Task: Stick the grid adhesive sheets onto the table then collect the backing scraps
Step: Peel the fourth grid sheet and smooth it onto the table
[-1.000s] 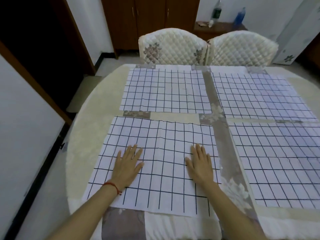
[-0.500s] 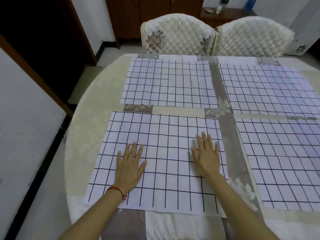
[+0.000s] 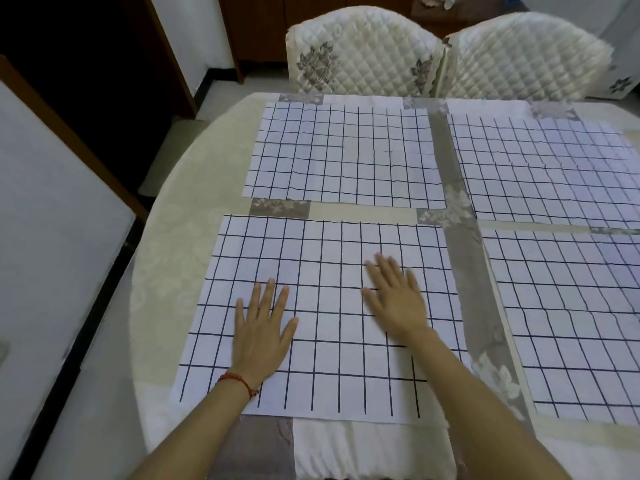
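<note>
Round desk (image 3: 166, 258) covered in a cream, faintly floral-embossed cloth with grey-brown brocade bands (image 3: 464, 271) crossing it. Four grid adhesive sheets lay flat on the cloth in a two-by-two arrangement, apart from one another with the bands showing between them: white rectangular sheets printed with black square gridlines. Near-left sheet (image 3: 322, 317), the one under the hands, was smooth, with bold, widely spaced lines and its near edge just short of the desk rim. Far-left sheet (image 3: 343, 154) showed light creasing and slightly offset gridlines. Far-right sheet (image 3: 543, 168) and near-right sheet (image 3: 568, 323) ran out of view at the right edge; their surfaces had a faint violet sheen and shallow ripples. Left hand (image 3: 259, 330) lay palm down on the near-left sheet, fingers straight and slightly spread, holding nothing; a red cord bracelet (image 3: 239, 382) circled the wrist. Right hand (image 3: 394, 299) lay likewise flat on the same sheet toward its right side, fingers extended and holding nothing; its outline was blurred, so exact finger spacing could not be read. Beyond the desk stood two chairs (image 3: 367, 53) with cream quilted, diamond-stitched covers bearing floral appliqué, set side by side and touching at their backs. Dark wooden cabinet (image 3: 263, 26) behind; pale tiled floor (image 3: 104, 393) at left.
</note>
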`<control>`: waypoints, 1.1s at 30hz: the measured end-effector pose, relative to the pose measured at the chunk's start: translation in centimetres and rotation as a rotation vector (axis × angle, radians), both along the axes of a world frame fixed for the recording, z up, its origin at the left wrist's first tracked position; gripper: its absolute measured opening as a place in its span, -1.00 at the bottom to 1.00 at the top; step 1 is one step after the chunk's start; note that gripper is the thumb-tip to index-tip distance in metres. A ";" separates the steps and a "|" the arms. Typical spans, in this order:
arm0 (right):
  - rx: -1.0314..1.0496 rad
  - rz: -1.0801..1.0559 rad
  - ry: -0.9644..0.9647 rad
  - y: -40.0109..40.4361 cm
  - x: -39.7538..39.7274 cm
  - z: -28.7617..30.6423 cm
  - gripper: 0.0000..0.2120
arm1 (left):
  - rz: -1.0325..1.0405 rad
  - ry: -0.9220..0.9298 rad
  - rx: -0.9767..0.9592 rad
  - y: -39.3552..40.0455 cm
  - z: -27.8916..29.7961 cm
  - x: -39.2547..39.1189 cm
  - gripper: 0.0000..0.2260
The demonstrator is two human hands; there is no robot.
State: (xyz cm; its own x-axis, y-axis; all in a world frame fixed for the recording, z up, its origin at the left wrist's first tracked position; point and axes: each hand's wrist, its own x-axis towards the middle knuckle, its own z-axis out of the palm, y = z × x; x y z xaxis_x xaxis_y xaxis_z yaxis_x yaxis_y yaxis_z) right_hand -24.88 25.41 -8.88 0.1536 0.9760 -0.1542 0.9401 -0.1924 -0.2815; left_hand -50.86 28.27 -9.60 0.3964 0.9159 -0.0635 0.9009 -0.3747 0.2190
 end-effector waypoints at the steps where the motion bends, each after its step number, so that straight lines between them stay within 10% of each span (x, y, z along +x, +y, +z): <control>1: 0.007 -0.061 -0.005 -0.7 1.4 0.2 -0.47 | -0.001 0.000 -0.001 0.0 0.0 0.0 -0.38; 7: 0.019 -0.368 -0.006 -0.7 2.1 1.1 -0.49 | 0.000 0.017 0.000 -0.1 -0.1 0.0 -0.40; 13: 0.002 0.215 0.046 2.4 -7.4 0.1 -0.46 | 0.011 0.030 -0.010 0.0 -0.4 -0.1 -0.41; 25: 0.031 -0.343 0.016 -4.8 0.7 -0.1 -0.37 | 0.356 -0.017 -0.071 1.3 0.4 1.6 -0.35; 30: 0.042 -0.343 0.018 -4.8 1.0 -0.6 -0.43 | -0.301 -0.002 -0.014 0.6 0.4 7.3 -0.48; 33: 0.053 -0.340 0.021 -4.9 1.0 -0.7 -0.41 | -0.265 0.037 -0.031 1.8 -0.3 6.4 -0.49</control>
